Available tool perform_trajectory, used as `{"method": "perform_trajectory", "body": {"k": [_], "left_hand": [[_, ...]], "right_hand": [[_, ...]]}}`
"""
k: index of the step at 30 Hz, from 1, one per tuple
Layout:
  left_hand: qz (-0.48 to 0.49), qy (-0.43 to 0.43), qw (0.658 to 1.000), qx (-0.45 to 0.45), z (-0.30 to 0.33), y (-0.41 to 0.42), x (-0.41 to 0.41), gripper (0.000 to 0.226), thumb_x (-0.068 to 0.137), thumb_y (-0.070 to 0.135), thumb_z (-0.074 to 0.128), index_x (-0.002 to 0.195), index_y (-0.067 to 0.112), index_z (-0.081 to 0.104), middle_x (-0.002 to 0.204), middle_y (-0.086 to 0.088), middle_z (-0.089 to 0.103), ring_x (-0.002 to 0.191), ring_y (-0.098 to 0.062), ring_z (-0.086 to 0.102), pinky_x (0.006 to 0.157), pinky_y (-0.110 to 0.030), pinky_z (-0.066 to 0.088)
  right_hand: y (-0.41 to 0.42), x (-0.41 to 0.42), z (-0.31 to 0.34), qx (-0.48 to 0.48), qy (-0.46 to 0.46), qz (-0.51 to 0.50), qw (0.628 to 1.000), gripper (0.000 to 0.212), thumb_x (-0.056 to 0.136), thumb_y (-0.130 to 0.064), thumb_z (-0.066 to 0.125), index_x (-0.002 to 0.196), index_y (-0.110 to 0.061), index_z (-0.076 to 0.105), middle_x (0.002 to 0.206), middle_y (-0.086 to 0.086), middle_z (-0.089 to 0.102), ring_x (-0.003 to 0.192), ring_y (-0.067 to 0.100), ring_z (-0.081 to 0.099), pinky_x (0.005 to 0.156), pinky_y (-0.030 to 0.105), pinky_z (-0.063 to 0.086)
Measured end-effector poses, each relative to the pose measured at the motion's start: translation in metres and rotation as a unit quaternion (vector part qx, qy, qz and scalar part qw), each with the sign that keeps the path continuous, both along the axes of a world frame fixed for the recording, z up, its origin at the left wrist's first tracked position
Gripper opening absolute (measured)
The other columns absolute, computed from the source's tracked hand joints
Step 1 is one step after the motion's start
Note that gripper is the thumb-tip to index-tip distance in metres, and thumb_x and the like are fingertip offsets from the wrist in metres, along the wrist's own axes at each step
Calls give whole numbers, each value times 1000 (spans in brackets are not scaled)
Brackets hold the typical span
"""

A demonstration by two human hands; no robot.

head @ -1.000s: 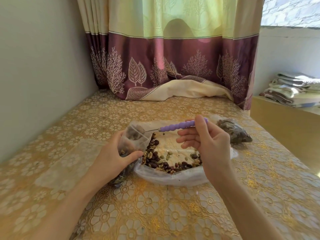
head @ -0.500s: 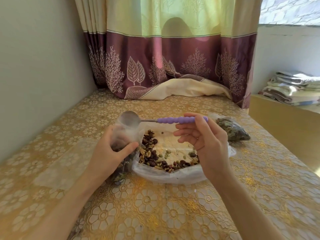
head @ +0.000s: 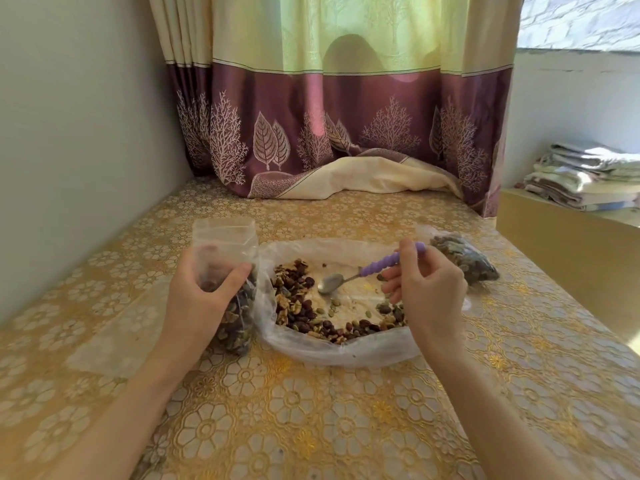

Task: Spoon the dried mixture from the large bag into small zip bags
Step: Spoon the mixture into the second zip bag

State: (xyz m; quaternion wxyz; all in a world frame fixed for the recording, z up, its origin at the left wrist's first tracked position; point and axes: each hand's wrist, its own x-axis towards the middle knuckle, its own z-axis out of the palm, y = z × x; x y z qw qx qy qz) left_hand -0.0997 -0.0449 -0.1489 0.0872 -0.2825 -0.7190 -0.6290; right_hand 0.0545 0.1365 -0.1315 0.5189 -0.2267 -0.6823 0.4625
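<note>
Nearest the camera, on the gold floral tablecloth [head: 311,427], both forearms reach forward to the work. At the left, the left hand [head: 201,299] wraps its fingers and thumb round a small zip bag [head: 225,258], held upright with its mouth open and its lower half already packed with nuts and dried fruit. Just beside it lies the large bag [head: 343,351], spread flat and open, the dried mixture [head: 304,306] banked along its left and near edges. The right hand [head: 429,292] pinches the purple handle of a spoon [head: 374,271], whose empty bowl rests low on a bare patch of the bag. This looks like the reload step: the next move calls for pushing the bowl into the heap at the left, then lifting it level to the small bag's narrow mouth, where spilling is the risk. Beyond the right hand sits a filled bag [head: 467,261], clear of that path. Farther back hangs a curtain [head: 346,126]; folded cloths [head: 585,178] lie at the far right.
</note>
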Motion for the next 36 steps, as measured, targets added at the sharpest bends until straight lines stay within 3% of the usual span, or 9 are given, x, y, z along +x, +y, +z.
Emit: {"method": "perform_trajectory", "body": {"k": [4,9,12,15,22,25,30,36], "left_hand": [[-10,-7,1000,-4,-1,0,0,56,64,46,68,111,23,49,91,-1,67,79,-2,61,71,-19,42],[-16,0,1000,-9,0,0,0,46,65,45,68,103,30,49,86,2,67,73,5,59,66,-6,43],[-19,1,1000,-22,-1,0,0,49,63,49,68,101,24,52,88,2,67,76,2,60,68,-12,43],[-34,-4,998,-44,0,0,0,48,62,51,68,99,25,53,91,3,66,77,2,60,65,-10,43],[-70,20,990,-118,1,1,6,39,61,52,67,95,44,49,94,16,60,80,15,55,63,-4,42],[-78,20,986,-143,0,1,7,42,60,54,67,97,45,49,96,20,59,84,13,55,63,-11,41],[-91,11,983,-157,-3,4,6,51,62,50,70,107,31,55,103,21,57,90,15,51,68,-6,38],[-90,-8,983,-157,-4,4,4,41,72,32,76,108,27,56,102,10,61,94,0,57,71,-11,39]], "right_hand": [[-3,-3,-1,-20,-32,57,998,33,98,-22,50,74,-6,67,56,-11,68,45,6,59,41,15,44],[-8,-6,-1,-120,-74,168,976,45,97,-19,52,57,-21,74,64,-3,72,57,12,65,48,17,50],[-6,-4,1,-160,-91,192,964,44,98,-20,51,62,-21,77,70,2,74,62,12,68,52,16,52],[-3,-4,2,-221,-82,189,953,37,99,-18,48,75,-4,72,69,6,74,60,13,68,51,16,52],[6,-1,4,-308,-27,121,943,38,98,-17,48,70,-2,68,59,8,70,51,12,66,45,17,51],[9,0,5,-308,-2,111,945,37,98,-19,49,70,-3,69,59,7,69,50,11,64,46,17,51],[10,3,9,-283,68,95,952,37,98,-22,50,74,-1,67,60,7,68,49,12,61,45,18,49],[2,8,19,-226,133,122,957,38,100,-23,46,76,-1,67,60,8,66,52,13,59,46,18,47]]}}
